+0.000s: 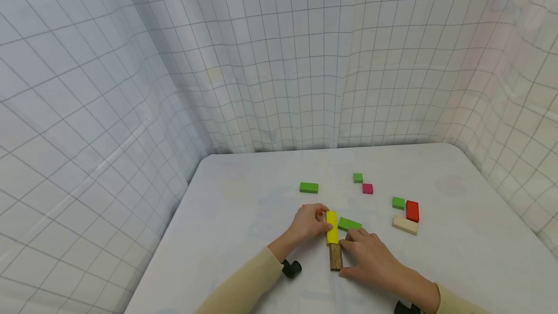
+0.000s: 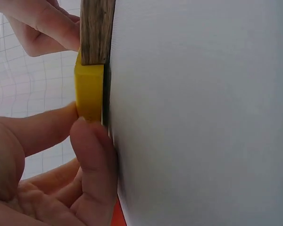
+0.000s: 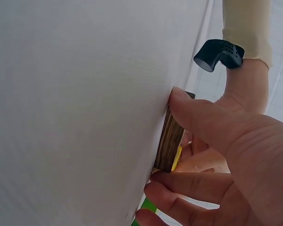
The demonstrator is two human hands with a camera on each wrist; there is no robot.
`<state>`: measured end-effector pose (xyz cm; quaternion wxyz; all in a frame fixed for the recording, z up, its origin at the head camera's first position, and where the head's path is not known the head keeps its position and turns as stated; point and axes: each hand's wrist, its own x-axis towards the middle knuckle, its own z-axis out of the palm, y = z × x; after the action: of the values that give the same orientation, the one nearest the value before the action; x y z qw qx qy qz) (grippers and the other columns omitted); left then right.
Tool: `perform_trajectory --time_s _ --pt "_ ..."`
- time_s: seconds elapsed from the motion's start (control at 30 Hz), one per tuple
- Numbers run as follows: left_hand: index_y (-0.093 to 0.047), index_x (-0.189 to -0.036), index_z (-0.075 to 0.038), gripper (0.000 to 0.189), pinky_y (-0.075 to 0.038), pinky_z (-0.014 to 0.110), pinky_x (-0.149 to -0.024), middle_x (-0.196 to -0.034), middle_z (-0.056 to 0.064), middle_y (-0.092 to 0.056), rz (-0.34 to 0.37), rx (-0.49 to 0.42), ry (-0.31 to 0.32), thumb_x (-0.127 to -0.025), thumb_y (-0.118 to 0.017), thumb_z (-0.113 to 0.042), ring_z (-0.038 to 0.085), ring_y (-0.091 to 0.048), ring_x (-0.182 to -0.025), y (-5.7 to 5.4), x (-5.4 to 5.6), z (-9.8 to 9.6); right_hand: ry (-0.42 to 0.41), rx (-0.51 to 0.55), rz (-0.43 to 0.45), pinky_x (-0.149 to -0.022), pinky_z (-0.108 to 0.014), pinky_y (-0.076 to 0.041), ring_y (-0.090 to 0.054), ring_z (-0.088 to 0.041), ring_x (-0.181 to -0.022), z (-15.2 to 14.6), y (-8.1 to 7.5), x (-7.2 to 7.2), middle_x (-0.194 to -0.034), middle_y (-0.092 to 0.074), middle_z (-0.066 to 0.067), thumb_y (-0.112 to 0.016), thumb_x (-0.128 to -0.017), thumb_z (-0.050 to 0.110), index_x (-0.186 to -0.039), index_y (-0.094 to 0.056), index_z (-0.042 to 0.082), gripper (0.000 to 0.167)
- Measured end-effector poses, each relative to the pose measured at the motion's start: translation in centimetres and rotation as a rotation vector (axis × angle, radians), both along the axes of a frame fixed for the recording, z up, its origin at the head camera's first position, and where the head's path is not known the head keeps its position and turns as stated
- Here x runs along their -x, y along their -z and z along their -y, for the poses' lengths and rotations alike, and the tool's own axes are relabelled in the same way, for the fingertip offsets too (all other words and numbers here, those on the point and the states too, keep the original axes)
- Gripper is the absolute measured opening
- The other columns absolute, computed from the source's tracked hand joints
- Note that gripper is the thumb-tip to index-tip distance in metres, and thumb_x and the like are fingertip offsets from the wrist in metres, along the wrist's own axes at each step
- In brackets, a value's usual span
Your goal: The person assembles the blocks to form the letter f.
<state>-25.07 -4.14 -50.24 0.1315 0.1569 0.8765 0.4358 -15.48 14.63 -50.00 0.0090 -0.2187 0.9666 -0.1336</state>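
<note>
Right hand [image 3: 254, 153] is curled round brown wooden block [image 1: 335, 257]; yellow block [image 1: 333, 235] at twelve o'clock is pinched by left hand [image 1: 307, 223]; edges are best squared.

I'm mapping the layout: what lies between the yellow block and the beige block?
In the head view, a green block lies beside the yellow block, then bare table up to the beige block.

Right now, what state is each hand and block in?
Left hand: pinching the yellow block.
Right hand: thumb and fingers holding the brown block.
Yellow block: held, roughly in line with brown.
Brown block: held.
Near green block: lying, unheld.
Far green block: lying, unheld.
Small green blocks: two, unheld.
Pink block: unheld.
Right red block: unheld.
Cream block: lying, unheld.
Left red block: mostly hidden, state unclear.
</note>
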Motion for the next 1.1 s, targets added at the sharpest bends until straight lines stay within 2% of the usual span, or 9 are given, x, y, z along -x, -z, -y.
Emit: perform_trajectory --time_s 0.1,0.23,0.4,0.57,0.8,1.1 --pt "-0.061 -0.134 -0.006 0.056 -0.051 0.027 -0.051 -0.068 0.003 -0.063 0.079 0.019 0.029 -0.083 -0.084 -0.013 0.017 -0.061 -0.049 0.0 -0.3 0.2 0.006 -0.001 0.009 -0.073 -0.035 -0.044 -0.043 -0.011 -0.087 0.0 -0.2 0.0 -0.093 -0.049 0.011 -0.09 -0.066 0.055 -0.115 -0.076 0.011 0.067" --pt "-0.048 -0.147 -0.009 0.074 -0.055 0.029 -0.06 -0.066 0.01 -0.068 0.214 -0.032 0.061 -0.082 -0.084 -0.009 0.024 -0.067 -0.051 -0.2 -0.7 0.4 0.017 0.007 0.026 -0.073 -0.036 -0.043 -0.044 -0.012 -0.087 0.0 -0.3 0.1 -0.092 -0.05 0.01 -0.091 -0.065 0.053 -0.114 -0.077 0.011 0.066" --pt "-0.039 -0.153 -0.013 0.086 -0.056 0.03 -0.074 -0.069 0.012 -0.071 0.307 -0.074 0.083 -0.081 -0.085 -0.006 0.027 -0.069 -0.055 -0.5 -1.2 0.6 0.031 0.016 0.042 -0.071 -0.035 -0.043 -0.044 -0.012 -0.085 0.0 -0.3 0.0 -0.091 -0.05 0.009 -0.092 -0.064 0.052 -0.113 -0.077 0.01 0.066" --pt "-0.036 -0.154 -0.012 0.088 -0.055 0.03 -0.081 -0.07 0.012 -0.072 0.327 -0.11 0.093 -0.081 -0.084 -0.003 0.027 -0.07 -0.057 -0.6 -1.4 0.6 0.063 0.014 0.024 -0.07 -0.033 -0.042 -0.043 -0.012 -0.083 0.1 -0.3 -0.2 -0.088 -0.049 0.01 -0.094 -0.061 0.051 -0.11 -0.078 0.011 0.065" --pt "-0.031 -0.157 -0.01 0.09 -0.058 0.032 -0.071 -0.07 0.014 -0.071 0.346 -0.161 0.104 -0.082 -0.081 0.001 0.027 -0.07 -0.056 -0.2 -1.3 0.7 0.063 0.02 0.017 -0.07 -0.032 -0.041 -0.042 -0.01 -0.083 0.4 -0.2 -0.4 -0.086 -0.047 0.011 -0.094 -0.061 0.048 -0.108 -0.079 0.01 0.062" --pt "-0.029 -0.158 -0.01 0.089 -0.058 0.031 -0.073 -0.071 0.013 -0.072 0.347 -0.175 0.109 -0.084 -0.079 0.001 0.026 -0.07 -0.056 -0.1 -1.5 1.0 0.049 -0.042 0.002 -0.08 -0.041 -0.045 -0.043 -0.015 -0.085 0.9 -0.2 -0.6 -0.086 -0.047 0.008 -0.093 -0.063 0.047 -0.108 -0.078 0.009 0.061"
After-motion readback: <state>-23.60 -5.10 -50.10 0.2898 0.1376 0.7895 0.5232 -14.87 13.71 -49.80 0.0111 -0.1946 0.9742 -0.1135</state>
